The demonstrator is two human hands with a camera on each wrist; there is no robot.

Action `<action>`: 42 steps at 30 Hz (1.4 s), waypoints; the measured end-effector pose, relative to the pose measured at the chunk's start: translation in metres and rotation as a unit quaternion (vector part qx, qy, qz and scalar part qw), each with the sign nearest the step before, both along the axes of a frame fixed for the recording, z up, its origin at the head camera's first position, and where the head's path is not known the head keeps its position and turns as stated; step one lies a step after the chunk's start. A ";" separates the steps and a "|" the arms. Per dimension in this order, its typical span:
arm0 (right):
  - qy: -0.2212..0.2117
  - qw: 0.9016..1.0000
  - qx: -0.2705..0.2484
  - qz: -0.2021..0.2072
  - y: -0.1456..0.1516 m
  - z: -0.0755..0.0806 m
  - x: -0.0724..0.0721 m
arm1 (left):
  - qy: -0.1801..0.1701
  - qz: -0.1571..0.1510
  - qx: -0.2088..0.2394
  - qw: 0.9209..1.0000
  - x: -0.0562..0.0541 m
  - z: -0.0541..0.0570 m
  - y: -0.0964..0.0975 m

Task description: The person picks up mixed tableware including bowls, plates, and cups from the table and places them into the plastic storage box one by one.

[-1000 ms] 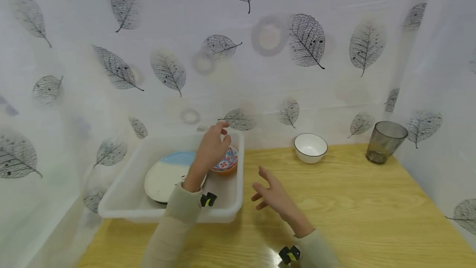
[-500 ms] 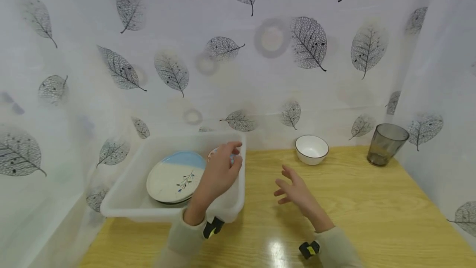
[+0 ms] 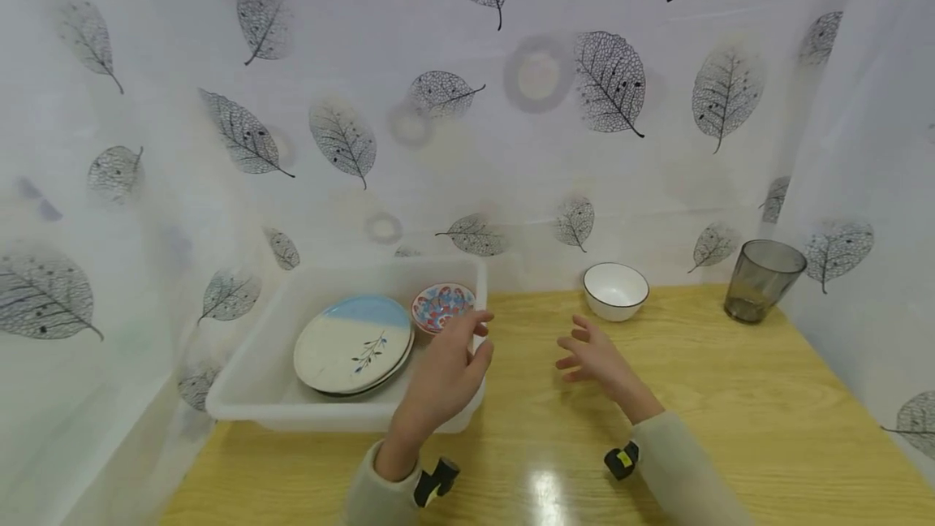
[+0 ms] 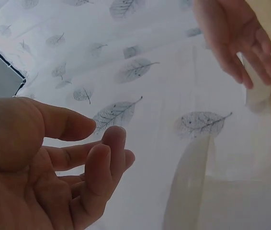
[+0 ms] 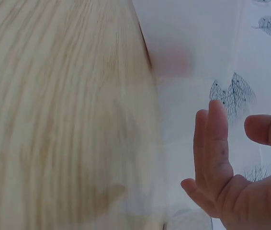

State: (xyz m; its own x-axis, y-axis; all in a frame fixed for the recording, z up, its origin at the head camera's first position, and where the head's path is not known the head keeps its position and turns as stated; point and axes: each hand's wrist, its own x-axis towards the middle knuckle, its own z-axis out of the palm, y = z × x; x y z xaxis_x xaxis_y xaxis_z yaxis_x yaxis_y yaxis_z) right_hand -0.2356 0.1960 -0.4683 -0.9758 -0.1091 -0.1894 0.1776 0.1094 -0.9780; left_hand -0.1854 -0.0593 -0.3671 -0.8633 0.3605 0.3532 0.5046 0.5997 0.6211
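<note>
My left hand (image 3: 445,372) hovers over the right front corner of a white plastic bin (image 3: 248,411), fingers loosely bent and holding nothing. The left wrist view shows a gap between that hand's (image 4: 54,167) thumb and fingers. Inside the bin lie stacked plates (image 3: 351,347), the top one cream and blue with a painted sprig. A red-and-blue patterned bowl (image 3: 441,305) sits behind my left fingertips. My right hand (image 3: 602,364) is above the table, fingers spread and unladen, nearest a white dark-rimmed bowl (image 3: 616,291). In the right wrist view its fingers (image 5: 217,148) stand apart from the thumb.
A smoky drinking glass (image 3: 763,278) stands at the table's back right corner. Leaf-print curtains (image 3: 540,177) hang behind and at both sides of the wooden table (image 3: 716,412). Each wrist wears a small black device (image 3: 621,459).
From over the patterned bowl, my left hand has moved right and nearer to me, uncovering the bowl and plates. My right hand has shifted right toward the white bowl. Both hands stay free of objects.
</note>
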 end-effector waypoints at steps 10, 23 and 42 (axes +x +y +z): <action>-0.059 0.991 -0.081 -0.092 0.032 -0.011 -0.009 | -0.015 -0.003 0.004 1.000 0.003 -0.007 0.000; -0.086 0.977 -0.147 -0.129 0.078 -0.027 -0.041 | 0.004 -0.004 -0.009 1.000 0.003 -0.012 -0.001; -0.044 0.985 -0.028 -0.164 0.085 -0.033 -0.071 | -0.007 -0.008 -0.020 1.000 0.008 -0.013 0.005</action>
State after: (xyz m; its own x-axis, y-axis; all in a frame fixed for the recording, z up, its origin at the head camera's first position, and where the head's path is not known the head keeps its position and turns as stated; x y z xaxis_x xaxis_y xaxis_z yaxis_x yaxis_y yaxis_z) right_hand -0.3069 0.2808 -0.5010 -0.9402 0.1977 -0.2776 0.2789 -0.0219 -0.9601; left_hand -0.1775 -0.0540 -0.3804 -0.8625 0.3875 0.3255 0.5050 0.6161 0.6045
